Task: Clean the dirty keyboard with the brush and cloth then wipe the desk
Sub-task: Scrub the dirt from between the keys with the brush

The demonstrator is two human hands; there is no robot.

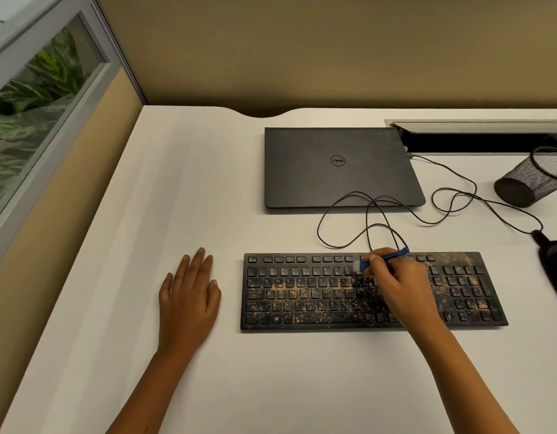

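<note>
A black keyboard (302,296) lies on the white desk (177,183), speckled with tan crumbs over its lower rows and right side. My right hand (393,286) grips a small blue brush (387,257) with pale bristles touching the number row near the keyboard's top middle. My left hand (189,296) rests flat on the desk, fingers straight, to the left of the keyboard and apart from it. No cloth is in view.
A closed black laptop (336,167) lies behind the keyboard. A thin black cable (452,195) loops between them. A black mesh cup (531,180) lies tipped at the right. A dark object (552,261) sits at the right edge. A partition with glass (36,104) borders the left.
</note>
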